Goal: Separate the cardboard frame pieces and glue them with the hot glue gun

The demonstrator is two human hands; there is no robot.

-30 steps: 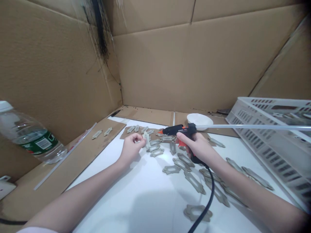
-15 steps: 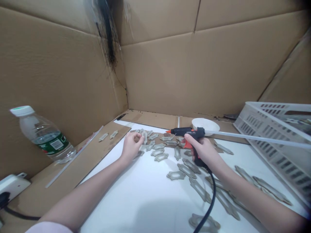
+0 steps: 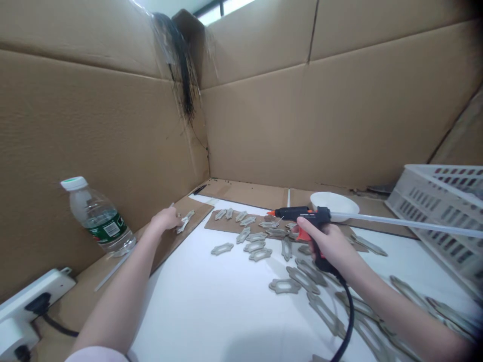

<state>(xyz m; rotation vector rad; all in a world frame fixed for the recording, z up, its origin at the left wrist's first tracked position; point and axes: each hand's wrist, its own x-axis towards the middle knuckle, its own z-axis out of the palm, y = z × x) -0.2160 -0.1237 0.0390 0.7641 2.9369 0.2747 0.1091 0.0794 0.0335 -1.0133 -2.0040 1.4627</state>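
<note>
My right hand [image 3: 332, 246] is wrapped round a black and orange hot glue gun [image 3: 298, 215], its nozzle pointing left. A long translucent glue stick [image 3: 396, 225] runs out of its back. My left hand [image 3: 166, 219] is over the cardboard strip at the left, fingers pinched at a small grey frame-shaped plate [image 3: 183, 229]; the fingertips are partly hidden. Another such plate [image 3: 188, 216] lies right beside it. Several more small plates [image 3: 254, 246] lie on the white sheet and on a cardboard piece in the middle. Larger, longer plates [image 3: 326, 314] lie below my right hand.
A water bottle [image 3: 107, 226] and a power strip [image 3: 49, 286] with plugs stand at the left. A white bowl [image 3: 334, 202] sits behind the glue gun. At the right is a white plastic basket [image 3: 422, 201]. Cardboard walls [image 3: 320, 125] enclose the table. The gun's black cord [image 3: 349, 317] hangs forward.
My left hand has moved left from the group of small plates to the cardboard strip, carrying a plate. My right hand still holds the glue gun. The view has shifted left and upward.
</note>
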